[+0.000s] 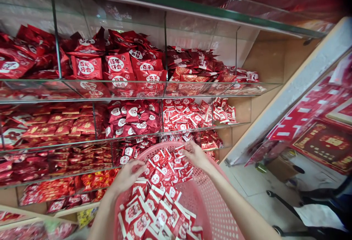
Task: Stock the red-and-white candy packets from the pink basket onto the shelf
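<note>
A pink perforated basket (220, 199) stands below the shelves, with many small red and white packets (162, 214) lying in it. My left hand (129, 174) is at the basket's left side, fingers bent towards the packets at its upper part; whether they grip one cannot be made out. At the far rim, my right hand (195, 155) has its thumb and fingers closed on a small red and white packet (180, 152). Between the hands lies a dense heap of the same packets (165, 168).
Glass shelves (132, 89) with upright dividers hold heaps of red packets. Similar small packets (183, 117) fill a middle compartment. A pale cabinet edge (286, 93) slants down at the right. Beyond it are red goods (327, 141) and black chair legs (286, 205) on the tiled floor.
</note>
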Tool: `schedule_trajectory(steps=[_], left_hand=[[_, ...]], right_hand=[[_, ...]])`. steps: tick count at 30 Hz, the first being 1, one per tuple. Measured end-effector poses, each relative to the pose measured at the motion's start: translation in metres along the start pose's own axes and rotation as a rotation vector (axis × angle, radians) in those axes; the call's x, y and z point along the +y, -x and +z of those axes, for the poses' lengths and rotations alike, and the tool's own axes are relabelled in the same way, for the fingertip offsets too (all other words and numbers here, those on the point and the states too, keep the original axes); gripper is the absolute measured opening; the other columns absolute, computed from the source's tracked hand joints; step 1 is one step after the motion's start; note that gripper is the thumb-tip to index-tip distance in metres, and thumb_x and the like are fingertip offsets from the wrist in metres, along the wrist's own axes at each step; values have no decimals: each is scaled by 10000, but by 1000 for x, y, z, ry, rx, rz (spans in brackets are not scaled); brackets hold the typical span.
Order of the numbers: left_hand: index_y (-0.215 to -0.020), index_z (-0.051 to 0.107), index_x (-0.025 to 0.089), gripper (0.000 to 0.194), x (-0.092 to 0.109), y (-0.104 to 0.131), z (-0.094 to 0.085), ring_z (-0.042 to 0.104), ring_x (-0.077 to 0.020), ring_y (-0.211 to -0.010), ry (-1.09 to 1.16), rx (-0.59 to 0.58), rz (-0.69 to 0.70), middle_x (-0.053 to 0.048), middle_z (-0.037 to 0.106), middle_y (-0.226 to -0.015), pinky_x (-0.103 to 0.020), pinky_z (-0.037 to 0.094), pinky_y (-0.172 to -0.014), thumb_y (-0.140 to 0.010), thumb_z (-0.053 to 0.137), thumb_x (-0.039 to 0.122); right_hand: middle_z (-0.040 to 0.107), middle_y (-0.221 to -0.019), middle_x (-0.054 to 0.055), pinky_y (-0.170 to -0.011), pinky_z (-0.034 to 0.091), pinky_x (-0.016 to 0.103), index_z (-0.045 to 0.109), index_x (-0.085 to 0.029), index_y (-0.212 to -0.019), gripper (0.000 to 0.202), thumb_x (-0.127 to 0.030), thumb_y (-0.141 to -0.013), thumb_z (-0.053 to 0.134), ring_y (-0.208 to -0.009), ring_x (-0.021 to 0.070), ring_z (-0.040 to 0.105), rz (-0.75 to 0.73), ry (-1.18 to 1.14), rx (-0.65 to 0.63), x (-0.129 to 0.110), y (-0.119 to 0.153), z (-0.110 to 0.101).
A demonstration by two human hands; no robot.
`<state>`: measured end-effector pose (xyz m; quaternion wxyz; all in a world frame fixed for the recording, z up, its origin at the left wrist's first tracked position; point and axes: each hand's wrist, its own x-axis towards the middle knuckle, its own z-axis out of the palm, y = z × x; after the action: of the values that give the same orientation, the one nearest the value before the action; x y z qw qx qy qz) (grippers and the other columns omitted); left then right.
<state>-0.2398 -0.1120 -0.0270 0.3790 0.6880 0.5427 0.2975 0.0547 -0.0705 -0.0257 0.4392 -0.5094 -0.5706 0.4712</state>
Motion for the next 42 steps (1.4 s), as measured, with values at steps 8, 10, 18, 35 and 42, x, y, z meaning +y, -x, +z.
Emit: schedule_trajectory(steps=[8, 10, 18, 35, 42], left_hand=[[-919, 643, 216, 336, -6, -2, 1, 520, -219, -991, -15, -6, 10, -42, 582, -1031, -326, 375, -922, -776, 538, 502], [-926, 638, 216, 340, -6, -2, 1, 519, -219, -998, -21, -5, 3, -43, 579, -1041, -329, 371, -931, -769, 545, 503], [-946, 634, 201, 373, -6, -2, 1, 532, -229, -998, -29, -5, -20, -59, 579, -1049, -344, 371, -947, -760, 546, 513], [-946, 635, 208, 359, -6, -2, 1, 528, -227, -992, -27, -2, -15, -60, 577, -1044, -345, 380, -930, -771, 553, 510], [-945, 630, 200, 372, -5, -1, 0, 517, -229, -1016, -37, -5, -24, -62, 574, -1054, -338, 369, -943, -768, 549, 517]], right_hand=[[507, -596, -42, -434, 482, 254, 442, -190, -707, 193, -317, -677, 584, -486, 114, 519, 44, 121, 23, 11, 1, 11], [542, -625, -20, -455, 481, 255, 467, -186, -716, 157, -304, -692, 568, -518, 127, 539, 51, 178, 62, 12, 2, 13], [638, -744, 68, -657, 426, 297, 594, -170, -768, 159, -310, -749, 521, -718, 198, 587, -76, 656, 90, 3, 10, 11], [649, -793, 45, -625, 490, 322, 639, -194, -809, 168, -244, -652, 608, -738, 210, 594, -31, 226, 25, 7, 10, 17], [574, -602, -12, -613, 501, 322, 561, -182, -738, 137, -240, -624, 609, -565, 148, 560, 43, -23, -79, 7, 9, 25]])
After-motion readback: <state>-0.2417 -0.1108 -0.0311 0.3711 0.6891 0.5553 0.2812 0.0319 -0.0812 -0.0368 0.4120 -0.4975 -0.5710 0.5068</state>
